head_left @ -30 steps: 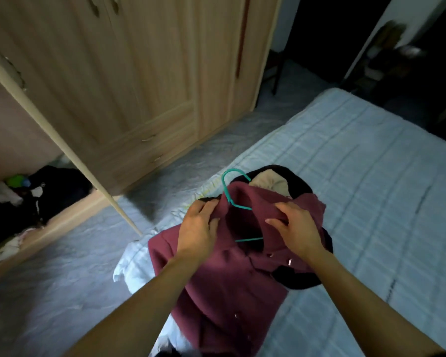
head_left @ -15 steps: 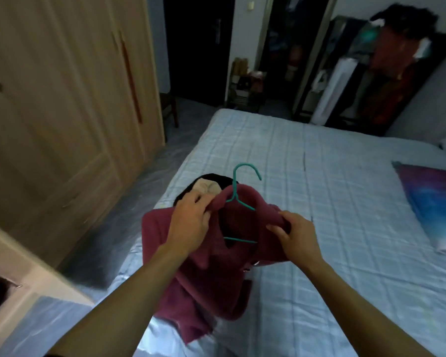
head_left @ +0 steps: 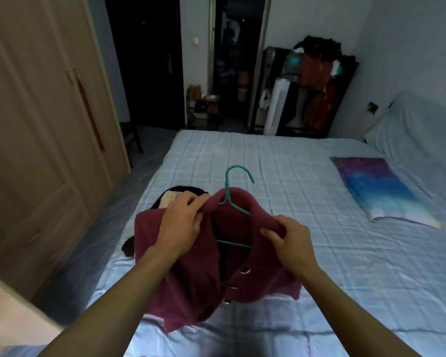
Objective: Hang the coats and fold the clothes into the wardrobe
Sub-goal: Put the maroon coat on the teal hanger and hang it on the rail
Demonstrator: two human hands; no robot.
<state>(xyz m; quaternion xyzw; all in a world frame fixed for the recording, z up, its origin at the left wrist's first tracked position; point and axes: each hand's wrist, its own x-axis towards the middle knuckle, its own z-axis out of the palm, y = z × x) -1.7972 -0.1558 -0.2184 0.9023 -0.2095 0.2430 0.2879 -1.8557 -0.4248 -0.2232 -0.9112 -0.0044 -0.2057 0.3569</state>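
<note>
The left hand (head_left: 182, 222) pinches the collar of a maroon coat (head_left: 198, 266) near the neck of a teal hanger (head_left: 236, 202), fingers and thumb curled into the cloth; the right hand (head_left: 287, 240) grips the coat's other shoulder, fingers curled over the fabric edge; the two hands are apart, one on each side of the hanger. The hanger sits inside the coat, its hook rising clear above the collar and its lower bar showing through the open front; the coat is held up over the bed (head_left: 319, 253), its lower part drooping toward the sheet, with metal snaps visible along the front opening. Just behind the coat, on the bed, lies a black garment with a pale lining (head_left: 173, 198). To the right of the coat, well apart, a blue and purple pillow (head_left: 381, 189) rests on the bed. Left of the bed stands the wooden wardrobe (head_left: 36, 124); beyond the bed's far end, a dark rack of clothes (head_left: 314, 94) stands against the wall.
</note>
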